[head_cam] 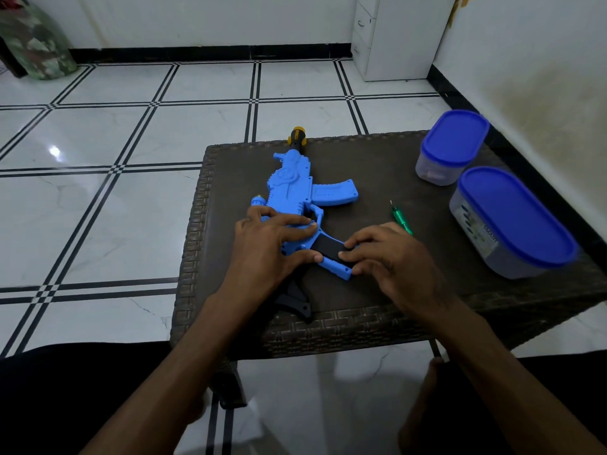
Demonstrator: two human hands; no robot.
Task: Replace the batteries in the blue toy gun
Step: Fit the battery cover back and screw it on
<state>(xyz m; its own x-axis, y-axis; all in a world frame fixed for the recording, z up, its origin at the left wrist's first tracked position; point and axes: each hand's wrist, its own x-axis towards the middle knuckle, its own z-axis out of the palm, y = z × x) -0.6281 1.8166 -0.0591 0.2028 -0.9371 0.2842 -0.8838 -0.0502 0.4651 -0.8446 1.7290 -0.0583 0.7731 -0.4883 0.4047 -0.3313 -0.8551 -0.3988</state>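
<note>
Counter point(377, 165) of dark woven wicker carries everything, standing on a white tiled floor point(131, 126). Two clear containers with blue lids sit along its right edge, the larger container point(512, 221) nearer the person, the smaller container point(451, 147) toward the far right corner. The blue toy gun point(289, 188) lies flat near the left edge, its yellow-and-black muzzle at the far edge and its black stock over the near edge. The left hand point(272, 244) rests on the gun's body, fingers spread and lightly bent over it. The right hand point(391, 254) pinches the grip end, fingertips against the black panel point(330, 247). A small green screwdriver point(401, 218) lies just beyond the right hand.
</note>
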